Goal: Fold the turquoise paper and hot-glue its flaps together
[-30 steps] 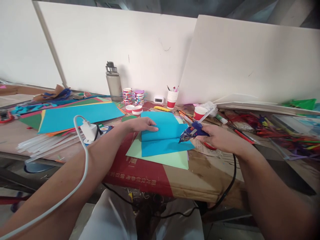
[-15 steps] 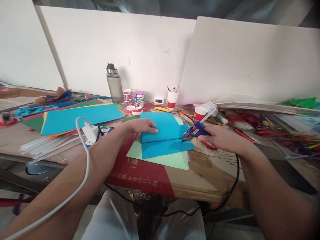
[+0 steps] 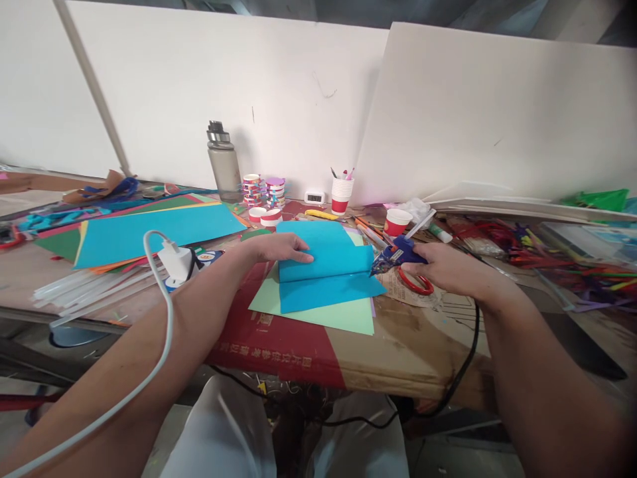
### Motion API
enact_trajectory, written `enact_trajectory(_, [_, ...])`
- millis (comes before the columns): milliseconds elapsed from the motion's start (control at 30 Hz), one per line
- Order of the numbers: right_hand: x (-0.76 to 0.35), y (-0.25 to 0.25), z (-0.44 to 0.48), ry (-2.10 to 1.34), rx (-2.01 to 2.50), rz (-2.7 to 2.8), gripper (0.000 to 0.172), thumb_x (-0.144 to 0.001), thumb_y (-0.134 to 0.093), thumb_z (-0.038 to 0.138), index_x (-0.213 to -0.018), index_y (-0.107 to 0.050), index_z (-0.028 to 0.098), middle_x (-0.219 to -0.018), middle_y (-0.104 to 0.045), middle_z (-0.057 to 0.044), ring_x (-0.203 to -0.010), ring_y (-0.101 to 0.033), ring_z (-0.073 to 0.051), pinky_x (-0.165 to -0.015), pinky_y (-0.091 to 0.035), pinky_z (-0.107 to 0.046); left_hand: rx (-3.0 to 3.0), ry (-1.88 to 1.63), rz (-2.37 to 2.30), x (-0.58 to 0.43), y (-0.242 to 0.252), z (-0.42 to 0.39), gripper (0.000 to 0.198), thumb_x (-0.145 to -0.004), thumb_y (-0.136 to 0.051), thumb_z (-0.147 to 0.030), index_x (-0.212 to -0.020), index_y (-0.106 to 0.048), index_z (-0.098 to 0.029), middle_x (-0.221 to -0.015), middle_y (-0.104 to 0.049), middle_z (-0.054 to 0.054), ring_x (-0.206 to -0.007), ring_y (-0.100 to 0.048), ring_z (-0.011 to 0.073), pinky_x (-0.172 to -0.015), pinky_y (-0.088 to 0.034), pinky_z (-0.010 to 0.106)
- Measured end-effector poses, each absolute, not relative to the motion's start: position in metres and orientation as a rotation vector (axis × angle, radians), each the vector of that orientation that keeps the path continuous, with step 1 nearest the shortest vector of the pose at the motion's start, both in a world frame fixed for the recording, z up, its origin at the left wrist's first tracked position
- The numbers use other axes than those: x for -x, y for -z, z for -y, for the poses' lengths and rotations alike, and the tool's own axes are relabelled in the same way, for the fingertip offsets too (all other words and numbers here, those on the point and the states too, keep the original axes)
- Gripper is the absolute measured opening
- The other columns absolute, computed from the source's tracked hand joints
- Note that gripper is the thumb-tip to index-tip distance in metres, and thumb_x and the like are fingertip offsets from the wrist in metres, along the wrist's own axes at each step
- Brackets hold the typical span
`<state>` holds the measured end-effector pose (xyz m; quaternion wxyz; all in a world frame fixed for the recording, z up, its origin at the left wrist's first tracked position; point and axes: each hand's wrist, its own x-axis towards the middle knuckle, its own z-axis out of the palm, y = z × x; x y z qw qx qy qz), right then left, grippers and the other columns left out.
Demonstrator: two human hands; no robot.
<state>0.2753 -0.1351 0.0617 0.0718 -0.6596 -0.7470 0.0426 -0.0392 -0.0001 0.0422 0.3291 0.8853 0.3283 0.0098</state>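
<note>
Blue paper (image 3: 328,294) lies in front of me with its far part folded or rolled over toward me, leaving a flat strip at the near side. My left hand (image 3: 286,248) is closed on the left edge of the fold, thumb on top; some fingers are hidden. In my right hand (image 3: 432,262) is a dark blue glue gun (image 3: 398,252) with a pale glue stick (image 3: 421,224) poking out of its back. Its nozzle is at the right end of the fold, close to the paper; whether it touches, I cannot tell. Pale green paper (image 3: 318,320) lies underneath.
Red-handled scissors (image 3: 417,284) lie right of the paper. Behind stand a paper cup (image 3: 397,222), a cup stack with pens (image 3: 342,196), a small clock (image 3: 314,198) and a bottle (image 3: 223,162). Coloured sheets (image 3: 164,229) and glue sticks (image 3: 94,289) lie left, beside a white charger (image 3: 175,261).
My right hand has moved the glue gun a little right and up, from over the near strip to the fold's right end. My left hand keeps its place on the paper.
</note>
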Motion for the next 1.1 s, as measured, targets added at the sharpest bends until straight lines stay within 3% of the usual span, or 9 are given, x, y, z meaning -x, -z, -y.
enact_trajectory(167, [-0.281, -0.059, 0.130, -0.121, 2.020, 2.226, 0.033, -0.084, -0.053, 0.046, -0.097, -0.067, 0.019, -0.089, -0.072, -0.009, -0.082, -0.065, -0.026, -0.073, -0.047, -0.030, -2.360, -0.006, -0.887, 0.039, -0.041, -0.001, 0.046, -0.077, -0.056, -0.057, -0.059, -0.039, -0.018, -0.059, -0.031, -0.003, -0.055, -0.024, 0.0106, -0.053, -0.017, 0.028])
enact_trajectory(267, [-0.279, -0.063, 0.132, -0.168, 1.985, 2.256, 0.033, -0.085, -0.051, 0.044, -0.099, -0.066, 0.018, -0.096, -0.071, -0.011, -0.086, -0.064, -0.027, -0.076, -0.046, -0.031, -2.382, -0.023, -0.934, 0.040, -0.039, -0.004, 0.043, -0.075, -0.057, -0.059, -0.068, -0.054, -0.017, -0.065, -0.047, -0.001, -0.061, -0.035, 0.0122, -0.056, -0.023, 0.026])
enact_trajectory(367, [-0.278, -0.067, 0.136, -0.240, 1.951, 2.324, 0.036, -0.087, -0.046, 0.044, -0.098, -0.065, 0.016, -0.104, -0.069, -0.012, -0.091, -0.062, -0.027, -0.080, -0.046, -0.032, -2.397, -0.013, -0.966, 0.040, -0.038, -0.006, 0.043, -0.073, -0.057, -0.060, -0.073, -0.059, -0.017, -0.070, -0.053, 0.000, -0.066, -0.041, 0.0140, -0.059, -0.025, 0.025])
enact_trajectory(600, [-0.263, -0.064, 0.137, -0.264, 1.902, 2.311, 0.033, -0.086, -0.049, 0.045, -0.096, -0.065, 0.018, -0.103, -0.068, -0.011, -0.090, -0.061, -0.027, -0.078, -0.044, -0.033, -2.326, 0.007, -0.897, 0.037, -0.041, -0.001, 0.046, -0.076, -0.056, -0.056, -0.061, -0.034, -0.019, -0.062, -0.029, -0.003, -0.057, -0.025, 0.0112, -0.054, -0.019, 0.028])
enact_trajectory(767, [-0.257, -0.064, 0.137, -0.297, 1.931, 2.325, 0.031, -0.088, -0.047, 0.046, -0.087, -0.063, 0.018, -0.095, -0.068, -0.009, -0.082, -0.060, -0.023, -0.069, -0.042, -0.029, -2.295, -0.007, -0.881, 0.039, -0.039, -0.004, 0.045, -0.076, -0.058, -0.056, -0.062, -0.036, -0.019, -0.064, -0.030, -0.002, -0.059, -0.025, 0.0120, -0.055, -0.019, 0.028])
enact_trajectory(1100, [-0.251, -0.061, 0.137, -0.317, 1.871, 2.325, 0.031, -0.088, -0.048, 0.046, -0.082, -0.062, 0.019, -0.088, -0.067, -0.007, -0.078, -0.059, -0.021, -0.065, -0.040, -0.027, -2.261, -0.006, -0.873, 0.039, -0.038, -0.004, 0.043, -0.074, -0.060, -0.050, -0.061, -0.033, -0.019, -0.063, -0.026, -0.002, -0.058, -0.022, 0.0117, -0.054, -0.015, 0.028])
